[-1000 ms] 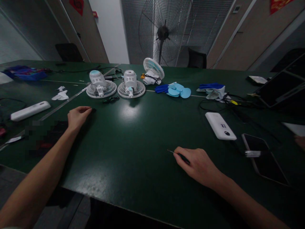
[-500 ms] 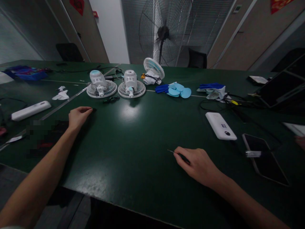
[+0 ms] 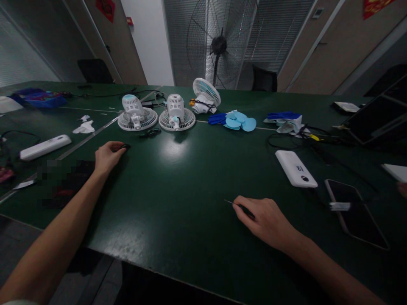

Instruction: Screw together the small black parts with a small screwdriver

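Note:
My right hand (image 3: 267,218) rests low over the green table, fingers closed around a small screwdriver (image 3: 246,211). Its thin metal shaft points left and its dark handle is mostly covered by the fingers. Farther off on the left, my left hand (image 3: 108,156) pinches a small dark object (image 3: 126,146) at the tabletop; its kind is too dim to make out. Just beyond that hand lies a bundle of black cable (image 3: 151,133). Behind it two white fan heads (image 3: 136,120) (image 3: 177,121) lie grille-down.
A third white fan (image 3: 205,97) stands tilted behind. Light-blue fan blades (image 3: 241,121) lie beside blue gloves (image 3: 216,118). On the right are a white power bank (image 3: 295,168), a phone (image 3: 356,214) and cables; on the left, a long white device (image 3: 46,147). Another person's hand shows at the right edge.
The whole view has shifted very slightly. A little more of the dark object shows at my left fingertips; my right hand keeps its hold on the screwdriver.

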The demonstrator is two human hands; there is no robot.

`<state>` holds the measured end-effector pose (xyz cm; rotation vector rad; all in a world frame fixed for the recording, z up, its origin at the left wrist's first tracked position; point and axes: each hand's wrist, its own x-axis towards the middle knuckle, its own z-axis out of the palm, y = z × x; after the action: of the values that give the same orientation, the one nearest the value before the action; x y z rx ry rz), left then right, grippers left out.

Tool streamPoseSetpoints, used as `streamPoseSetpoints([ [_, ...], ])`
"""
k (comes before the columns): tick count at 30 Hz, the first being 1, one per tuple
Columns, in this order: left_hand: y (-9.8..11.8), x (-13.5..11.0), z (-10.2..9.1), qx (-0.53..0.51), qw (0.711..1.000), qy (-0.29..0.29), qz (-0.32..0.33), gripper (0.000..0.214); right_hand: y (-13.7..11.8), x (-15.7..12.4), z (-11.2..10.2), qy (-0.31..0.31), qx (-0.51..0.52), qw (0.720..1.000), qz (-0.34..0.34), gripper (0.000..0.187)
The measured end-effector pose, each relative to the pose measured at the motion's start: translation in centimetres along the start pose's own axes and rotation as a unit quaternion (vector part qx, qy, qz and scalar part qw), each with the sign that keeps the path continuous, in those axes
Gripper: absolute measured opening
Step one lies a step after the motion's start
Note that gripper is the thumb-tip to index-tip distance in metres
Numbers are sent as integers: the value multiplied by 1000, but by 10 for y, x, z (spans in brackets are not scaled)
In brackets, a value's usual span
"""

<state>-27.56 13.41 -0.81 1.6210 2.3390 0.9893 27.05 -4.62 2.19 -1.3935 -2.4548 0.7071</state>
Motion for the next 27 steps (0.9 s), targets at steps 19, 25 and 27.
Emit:
streamPoseSetpoints([
  [19,5,-9,-5,48,994,-5,103,32,0,2,1,-3,-12,1000,2,25],
  [25,3,-10,-6,57,992,-3,113,32,-1,1,1,-10,-7,1000,8,26],
  [27,3,-10,-5,59,992,-1,110,33,0,0,0,-13,-4,1000,11,25],
])
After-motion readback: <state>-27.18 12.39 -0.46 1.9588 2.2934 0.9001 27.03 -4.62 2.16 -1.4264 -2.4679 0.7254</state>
